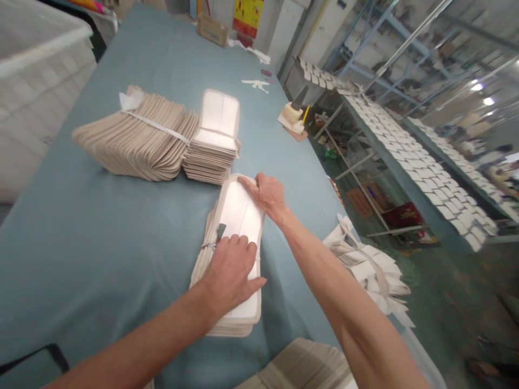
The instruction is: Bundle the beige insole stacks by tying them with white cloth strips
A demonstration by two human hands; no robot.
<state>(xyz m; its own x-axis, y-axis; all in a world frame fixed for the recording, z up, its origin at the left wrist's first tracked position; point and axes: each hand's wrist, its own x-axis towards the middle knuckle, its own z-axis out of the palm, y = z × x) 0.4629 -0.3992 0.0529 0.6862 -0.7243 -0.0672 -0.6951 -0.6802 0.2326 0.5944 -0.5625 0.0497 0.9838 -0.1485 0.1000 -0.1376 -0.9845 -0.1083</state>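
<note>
A stack of white, beige-edged rounded panels (239, 216) lies in front of me on the table. A tie with a small dark tag (221, 231) runs round its left side. My left hand (233, 270) lies across the top panel, knuckles bent slightly and thumb stretched out to the right. At the stack's far right corner is my right hand (267, 197), its thumb on the top face and its other fingers over the far edge, partly hidden. Just beyond, a similar upright stack (219, 119) touches a long leaning bundle of beige panels (141, 135) bound with a white strip.
The blue-green table (121, 232) carries a cardboard box (213, 29), white scraps (256, 84) and a sponge-like block (292, 113). White cut pieces (373, 270) hang at its right edge. A white bin (44, 81) stands left. Racks of panels (417, 167) stand right.
</note>
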